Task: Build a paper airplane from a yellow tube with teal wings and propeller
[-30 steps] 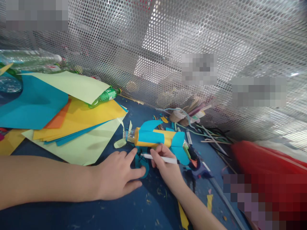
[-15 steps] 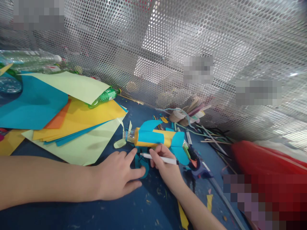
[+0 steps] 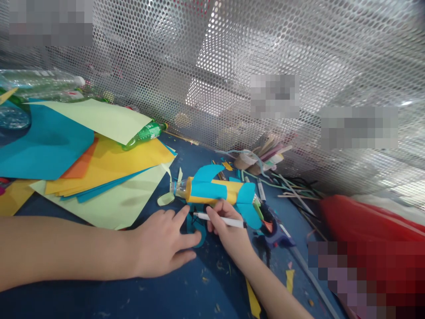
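Note:
A white marker [image 3: 226, 220] is pinched in my right hand [image 3: 229, 230], its tip at a black star outline on a blue paper wing [image 3: 201, 239]. My left hand [image 3: 166, 243] lies with fingers spread, index and middle fingertips pressing on that wing. The wing sits against the near side of a plastic bottle [image 3: 181, 188] wrapped in yellow and blue paper. Another blue wing [image 3: 207, 173] stands out on its far side, and blue tail pieces [image 3: 247, 199] are at its right end. Pale green paper blades [image 3: 166, 198] sit by the bottle's neck.
A stack of coloured paper [image 3: 113, 164] and a green bottle [image 3: 146, 135] lie to the left. A dark blue glue gun [image 3: 279, 235] rests at the right, near a red bag [image 3: 361, 226]. Pots with sticks [image 3: 262, 159] stand before a perforated metal screen [image 3: 232, 66].
Almost nothing differs. The marker in my right hand has shifted very slightly over the star outline; my left hand has stayed in place.

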Tool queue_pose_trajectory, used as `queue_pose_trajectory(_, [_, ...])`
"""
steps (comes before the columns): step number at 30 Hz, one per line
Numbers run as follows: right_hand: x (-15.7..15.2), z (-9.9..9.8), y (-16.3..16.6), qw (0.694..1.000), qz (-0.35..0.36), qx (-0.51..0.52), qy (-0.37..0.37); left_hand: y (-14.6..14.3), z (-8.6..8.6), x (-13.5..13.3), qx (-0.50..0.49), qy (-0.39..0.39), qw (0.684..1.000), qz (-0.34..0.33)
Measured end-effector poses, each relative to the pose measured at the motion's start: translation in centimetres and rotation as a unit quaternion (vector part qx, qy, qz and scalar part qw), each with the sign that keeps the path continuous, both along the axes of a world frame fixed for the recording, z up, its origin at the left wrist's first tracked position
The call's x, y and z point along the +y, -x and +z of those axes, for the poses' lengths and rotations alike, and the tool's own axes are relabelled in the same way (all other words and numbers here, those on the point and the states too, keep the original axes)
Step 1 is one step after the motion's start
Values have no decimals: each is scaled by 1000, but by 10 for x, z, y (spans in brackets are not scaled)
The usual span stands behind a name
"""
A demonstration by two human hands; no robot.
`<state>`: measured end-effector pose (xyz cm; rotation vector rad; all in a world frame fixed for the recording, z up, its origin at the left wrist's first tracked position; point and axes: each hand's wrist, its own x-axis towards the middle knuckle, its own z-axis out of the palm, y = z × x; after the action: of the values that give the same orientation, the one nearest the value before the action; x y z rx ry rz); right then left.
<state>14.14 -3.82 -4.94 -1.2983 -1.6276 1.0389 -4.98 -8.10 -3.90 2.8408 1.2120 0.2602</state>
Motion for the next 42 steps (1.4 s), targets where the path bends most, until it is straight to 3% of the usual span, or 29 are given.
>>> queue_pose_trajectory(35, [1,-3,0,1000,5,8,-6,0,1,0,11,9,1000,-2])
queue_pose_trajectory(42, [1,-2,0,1000,-21,-2,-11,-1,0,1,11,7,1000,0])
